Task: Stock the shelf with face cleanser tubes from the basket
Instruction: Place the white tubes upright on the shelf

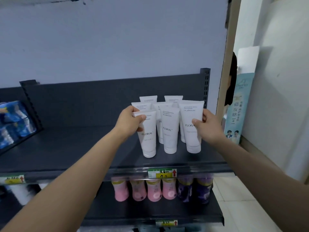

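Lilac back wall [117,39], wooden upright [229,64], white side wall [284,72] (teal poster [239,106] leaning there), pale floor tiles [237,195]

Hands L [131,118] & R [208,125] on tubes [148,139]

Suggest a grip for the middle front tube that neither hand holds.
Pinch the middle front tube at its flat crimped top, front and back faces, from above. It stands cap-down; neighbouring tubes crowd both sides and behind, so side access looks blocked.
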`<state>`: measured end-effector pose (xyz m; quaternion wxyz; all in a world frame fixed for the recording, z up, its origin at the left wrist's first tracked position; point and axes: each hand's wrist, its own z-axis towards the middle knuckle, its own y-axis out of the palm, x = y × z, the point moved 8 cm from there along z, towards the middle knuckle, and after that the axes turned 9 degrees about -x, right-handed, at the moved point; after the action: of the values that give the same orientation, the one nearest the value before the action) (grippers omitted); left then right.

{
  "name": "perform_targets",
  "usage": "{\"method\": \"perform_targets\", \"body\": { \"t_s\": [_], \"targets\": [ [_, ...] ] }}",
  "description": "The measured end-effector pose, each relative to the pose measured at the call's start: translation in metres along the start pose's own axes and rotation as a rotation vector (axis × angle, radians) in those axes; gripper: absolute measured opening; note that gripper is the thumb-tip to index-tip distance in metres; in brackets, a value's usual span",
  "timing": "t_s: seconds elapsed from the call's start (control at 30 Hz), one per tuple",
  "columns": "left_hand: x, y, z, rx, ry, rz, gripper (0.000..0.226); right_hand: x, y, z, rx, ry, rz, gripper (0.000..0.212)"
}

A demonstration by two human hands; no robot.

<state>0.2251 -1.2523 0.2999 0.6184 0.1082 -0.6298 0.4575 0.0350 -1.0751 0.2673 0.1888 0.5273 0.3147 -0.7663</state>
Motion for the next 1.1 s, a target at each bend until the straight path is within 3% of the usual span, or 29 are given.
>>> {"method": "perform_targets", "body": {
  "t_s": [0.37,0.57,0.77,0.93,1.1],
  "targets": [
    [-0.009,0.009,0.038,-0.104,0.048,-0.073,0.011,0.014,0.006,0.011,0.033,0.040,-0.028,0.034],
    [-0.018,0.012,0.040,-0.120,0.060,-0.135,0.025,0.020,0.005,0.009,0.056,0.022,-0.049,0.035],
    [-0.020,0.003,0.024,-0.026,0.063,-0.125,0.027,0.017,-0.003,-0.003,0.158,-0.017,-0.063,0.050],
    [-0.012,-0.017,-0.005,0.156,0.064,-0.106,0.025,-0.015,-0.022,-0.034,0.403,-0.187,-0.242,0.037],
    [-0.008,-0.013,-0.058,0.219,0.072,-0.098,0.020,-0.050,0.010,-0.074,0.250,-0.419,-0.217,0.025]
  ]
}}
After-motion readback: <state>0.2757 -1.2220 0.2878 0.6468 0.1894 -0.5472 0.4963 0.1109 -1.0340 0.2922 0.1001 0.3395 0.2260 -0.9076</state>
